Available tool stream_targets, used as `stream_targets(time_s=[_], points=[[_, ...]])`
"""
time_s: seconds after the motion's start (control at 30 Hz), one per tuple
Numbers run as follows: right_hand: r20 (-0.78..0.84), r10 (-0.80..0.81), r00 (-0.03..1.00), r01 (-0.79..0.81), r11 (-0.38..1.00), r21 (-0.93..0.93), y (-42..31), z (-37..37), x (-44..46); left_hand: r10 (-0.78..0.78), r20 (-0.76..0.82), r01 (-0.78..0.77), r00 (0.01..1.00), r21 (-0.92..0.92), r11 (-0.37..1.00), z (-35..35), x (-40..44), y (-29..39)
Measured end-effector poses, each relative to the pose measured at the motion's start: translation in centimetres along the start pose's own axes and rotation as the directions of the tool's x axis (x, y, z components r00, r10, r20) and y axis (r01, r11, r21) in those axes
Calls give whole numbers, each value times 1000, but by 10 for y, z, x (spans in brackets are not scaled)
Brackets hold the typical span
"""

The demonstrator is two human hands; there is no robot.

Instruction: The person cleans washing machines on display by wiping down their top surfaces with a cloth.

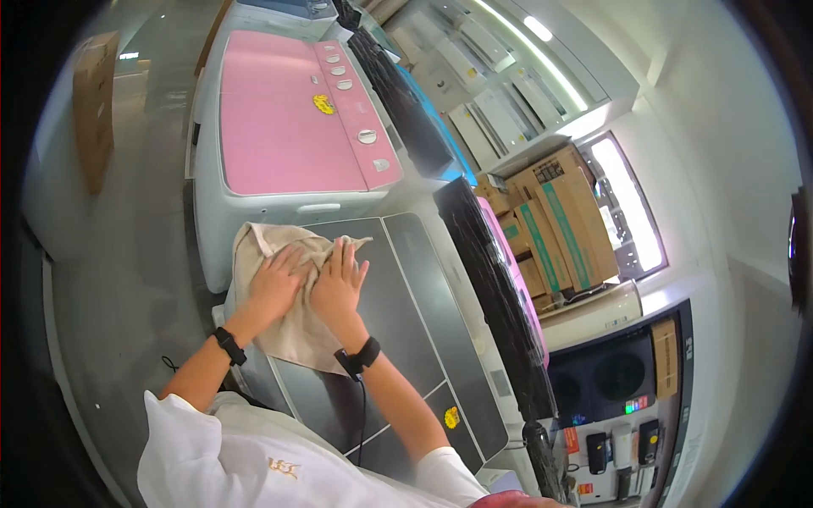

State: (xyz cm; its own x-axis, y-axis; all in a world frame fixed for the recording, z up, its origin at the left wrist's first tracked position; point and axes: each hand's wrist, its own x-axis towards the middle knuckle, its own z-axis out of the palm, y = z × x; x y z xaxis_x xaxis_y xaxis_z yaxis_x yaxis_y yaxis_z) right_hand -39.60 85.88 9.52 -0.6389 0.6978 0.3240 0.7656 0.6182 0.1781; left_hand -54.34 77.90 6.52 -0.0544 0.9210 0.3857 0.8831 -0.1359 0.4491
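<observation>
A beige cloth [284, 334] lies spread over the left part of a dark grey appliance top [398, 313] and hangs over its edge. My left hand [278, 284] presses flat on the cloth with its fingers stretched out. Beside it, my right hand [339, 288] also rests on the cloth, fingers extended and thumb apart. Both wrists wear black bands, and a cable runs down from the right one. A yellow sticker [452, 417] is on the grey top near my right forearm.
Beyond the grey top stands a pink-topped washing machine [271, 110] with knobs. Black-wrapped items [491, 288] line the right side. Cardboard boxes [563, 229] are stacked farther right, and another carton [95, 110] stands at the far left beside the grey floor [144, 245].
</observation>
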Motion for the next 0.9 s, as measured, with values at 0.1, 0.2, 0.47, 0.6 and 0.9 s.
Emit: stream_targets(time_s=[0.1,0.2,0.47,0.6,0.9], points=[[117,-18,993,11,998,63,-6,12,18,3,-33,-1,999,68,998,-6,9,-21],[188,-39,981,-13,964,266,5,22,40,59,-6,-58,998,102,993,0,24,-41],[23,-242,970,214,894,393,16,19,8,132,-34,-122,991,205,971,-4,14,-39],[-4,-301,954,268,844,465,13,5,-35,84,-41,-77,996,150,986,-3,-16,-19],[100,-71,992,23,910,414,47,21,46,47,-70,-40,996,96,995,3,-5,-24]])
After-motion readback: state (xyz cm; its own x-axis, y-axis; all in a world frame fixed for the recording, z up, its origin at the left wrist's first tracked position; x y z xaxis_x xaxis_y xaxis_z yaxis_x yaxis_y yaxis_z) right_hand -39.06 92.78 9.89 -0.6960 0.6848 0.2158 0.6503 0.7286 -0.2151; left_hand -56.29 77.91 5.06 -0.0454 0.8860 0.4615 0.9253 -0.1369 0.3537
